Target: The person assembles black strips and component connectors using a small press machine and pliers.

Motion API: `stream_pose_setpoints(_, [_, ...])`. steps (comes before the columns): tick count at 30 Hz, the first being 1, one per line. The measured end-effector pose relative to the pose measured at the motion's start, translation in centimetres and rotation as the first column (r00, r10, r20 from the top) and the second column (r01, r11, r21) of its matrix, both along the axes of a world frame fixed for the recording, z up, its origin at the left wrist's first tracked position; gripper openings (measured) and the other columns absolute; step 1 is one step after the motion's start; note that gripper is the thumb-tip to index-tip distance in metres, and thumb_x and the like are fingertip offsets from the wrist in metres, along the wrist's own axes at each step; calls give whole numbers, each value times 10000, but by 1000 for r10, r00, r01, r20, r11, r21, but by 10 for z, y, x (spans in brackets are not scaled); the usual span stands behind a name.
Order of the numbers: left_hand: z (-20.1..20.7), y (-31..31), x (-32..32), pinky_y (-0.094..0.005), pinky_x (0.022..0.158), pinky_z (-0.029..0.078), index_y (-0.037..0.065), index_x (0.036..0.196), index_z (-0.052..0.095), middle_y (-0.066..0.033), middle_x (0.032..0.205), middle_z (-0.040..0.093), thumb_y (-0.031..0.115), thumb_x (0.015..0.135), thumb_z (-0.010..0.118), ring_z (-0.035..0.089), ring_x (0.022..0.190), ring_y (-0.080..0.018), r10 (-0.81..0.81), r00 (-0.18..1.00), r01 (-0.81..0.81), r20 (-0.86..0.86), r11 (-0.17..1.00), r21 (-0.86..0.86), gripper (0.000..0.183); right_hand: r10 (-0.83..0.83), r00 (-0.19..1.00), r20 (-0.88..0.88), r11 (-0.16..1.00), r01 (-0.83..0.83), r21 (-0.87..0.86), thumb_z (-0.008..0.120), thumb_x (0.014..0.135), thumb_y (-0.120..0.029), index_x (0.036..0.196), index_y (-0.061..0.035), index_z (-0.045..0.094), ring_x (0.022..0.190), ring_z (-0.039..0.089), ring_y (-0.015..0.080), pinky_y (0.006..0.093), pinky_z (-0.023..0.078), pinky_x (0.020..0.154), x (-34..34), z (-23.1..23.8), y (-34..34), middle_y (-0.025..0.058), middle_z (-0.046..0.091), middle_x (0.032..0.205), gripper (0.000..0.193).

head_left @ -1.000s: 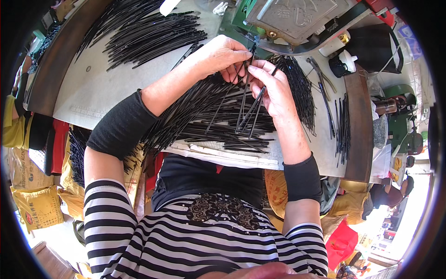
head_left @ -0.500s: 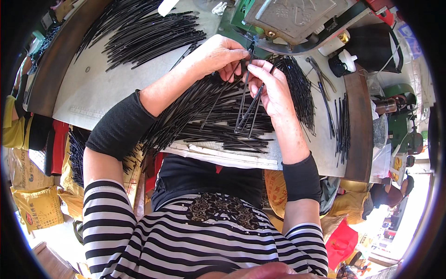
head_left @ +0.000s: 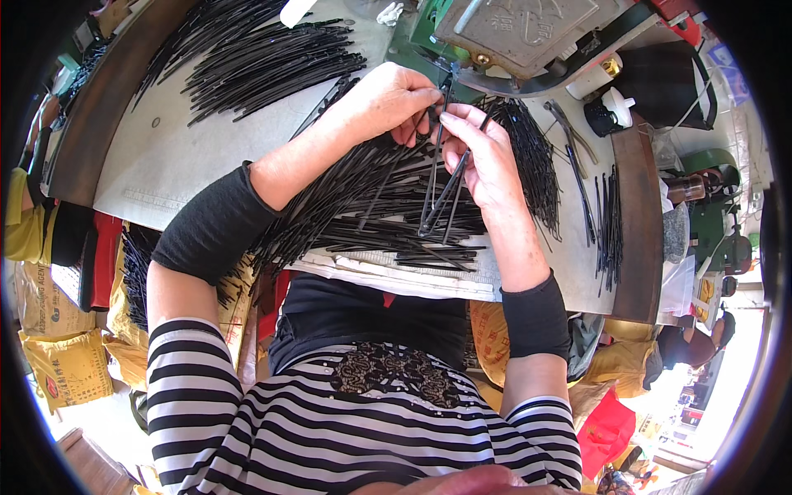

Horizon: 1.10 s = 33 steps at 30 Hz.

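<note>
Close together above the table are my two hands, just below a bench machine. My left hand (head_left: 403, 101) is closed, thumb and fingers pinching a thin black rod near the machine's lower edge; its fingertips are partly hidden. My right hand (head_left: 483, 153) is closed around several thin black rods (head_left: 450, 190), with thumb and forefinger on an upright one. Their lower ends fan out and hang over a large heap of similar black rods (head_left: 355, 198). The upright rod's top end reaches a small dark part (head_left: 446, 81) of the machine; whether it touches, I cannot tell.
The machine has a grey metal cover (head_left: 528, 25) and green body. A sorted pile of black rods (head_left: 272, 70) lies far left, another bundle (head_left: 532, 165) right of my hand. Pliers (head_left: 571, 136) and a few rods (head_left: 609, 231) lie near the table's wooden right edge (head_left: 637, 214).
Both hands stay almost in place. My left forearm and the rods in my right hand have shifted very slightly.
</note>
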<state>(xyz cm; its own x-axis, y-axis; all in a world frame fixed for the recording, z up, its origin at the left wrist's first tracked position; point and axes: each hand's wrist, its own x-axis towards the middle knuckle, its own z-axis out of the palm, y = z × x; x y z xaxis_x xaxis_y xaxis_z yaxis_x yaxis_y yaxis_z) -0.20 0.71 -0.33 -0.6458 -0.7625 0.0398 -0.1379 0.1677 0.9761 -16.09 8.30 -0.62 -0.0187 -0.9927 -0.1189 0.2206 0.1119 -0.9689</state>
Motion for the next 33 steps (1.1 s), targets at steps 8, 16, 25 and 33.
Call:
stream_pose_setpoints(8, [-2,2,-1,-204,379,417,-15,749,607,-46,563,570,215,911,499,538,417,-96,9,997,-10,-78,1000,-10,302,29,999,-46,999,-30,-22,595,843,-135,968,1,575,476,507,77,183,367,406,0,0,-3,63,602,736,186])
stream_pose_setpoints(16, [0,-2,0,-202,367,394,-15,729,609,-43,560,569,229,898,522,521,397,-94,0,998,2,-68,1000,26,308,20,999,-39,999,-19,34,610,832,-157,988,-8,566,462,479,72,191,359,416,1,6,-2,54,598,742,220])
stream_pose_setpoints(25, [0,-2,0,-200,352,356,-8,721,613,-41,550,562,244,883,548,487,373,-81,-4,997,9,-73,998,59,307,7,999,-42,998,-4,59,603,831,-164,978,-13,571,464,485,81,205,359,426,3,4,-2,57,599,741,214])
stream_pose_setpoints(33, [0,-2,0,-196,347,345,-9,758,618,-43,553,564,248,885,549,482,369,-76,3,997,6,-82,994,112,295,82,990,115,996,-87,37,605,841,-179,928,-33,578,479,507,97,208,368,421,-4,-5,-5,54,597,713,172])
